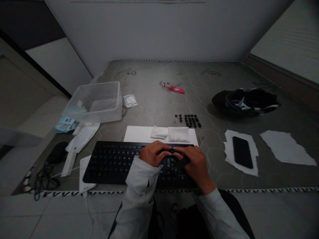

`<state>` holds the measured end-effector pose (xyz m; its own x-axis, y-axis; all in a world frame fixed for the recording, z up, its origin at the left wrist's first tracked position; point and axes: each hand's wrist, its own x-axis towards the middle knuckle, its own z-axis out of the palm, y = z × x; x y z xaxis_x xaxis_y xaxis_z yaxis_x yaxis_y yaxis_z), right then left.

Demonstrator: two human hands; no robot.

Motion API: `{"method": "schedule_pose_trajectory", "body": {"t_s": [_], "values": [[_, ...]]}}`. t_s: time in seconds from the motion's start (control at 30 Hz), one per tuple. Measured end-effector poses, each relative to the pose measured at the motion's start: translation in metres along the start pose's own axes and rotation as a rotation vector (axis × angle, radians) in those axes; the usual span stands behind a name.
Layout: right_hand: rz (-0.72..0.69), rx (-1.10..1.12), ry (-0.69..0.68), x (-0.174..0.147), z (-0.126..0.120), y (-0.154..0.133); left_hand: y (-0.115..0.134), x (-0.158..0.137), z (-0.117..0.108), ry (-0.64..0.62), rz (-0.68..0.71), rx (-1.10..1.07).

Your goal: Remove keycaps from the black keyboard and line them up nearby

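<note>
Keyboard (112, 162) is lying along the near edge of the counter (154, 106), and both hands are working over its right-hand part. The left hand (154, 153) is pinching narrowly, its fingertips meeting those of the right hand (198, 161) around a small black piece (171, 150), probably a keycap. The right hand is also keeping a dark tool (181, 163) under its fingers; I am not able to tell what kind.

Beyond the keyboard's right end, loose black keycaps (191, 119) are sitting in short rows, so that portion is looking already lifted off. Keys are filling the keyboard's left and middle parts, seemingly untouched. Beneath the hands, shadow is hiding which positions are bare, so I am judging the work as partly done, with the pinched piece being dealt with now.

Just behind the keyboard, folded white cloths (179, 133) are resting on a white sheet (137, 132). A clear plastic bin (99, 118) is standing beyond its left end, while a smartphone (242, 152) is lying on paper (254, 152) to its right.
</note>
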<state>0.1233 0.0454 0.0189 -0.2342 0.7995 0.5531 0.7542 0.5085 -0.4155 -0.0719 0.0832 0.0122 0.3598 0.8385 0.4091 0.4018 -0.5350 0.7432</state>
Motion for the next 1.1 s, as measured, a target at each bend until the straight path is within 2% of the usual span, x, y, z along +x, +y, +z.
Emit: {"method": "schedule_pose_trajectory", "body": {"t_s": [0.3,1.1], "values": [[0.033,0.001,-0.022,-0.0019,0.0006,0.0011,0.0013,0.0011,-0.0017,-0.005,0.023,0.030],[0.016,0.012,0.005,-0.0019,0.0006,0.0020,-0.0020,-0.0016,0.0016,-0.021,0.003,-0.002]]}}
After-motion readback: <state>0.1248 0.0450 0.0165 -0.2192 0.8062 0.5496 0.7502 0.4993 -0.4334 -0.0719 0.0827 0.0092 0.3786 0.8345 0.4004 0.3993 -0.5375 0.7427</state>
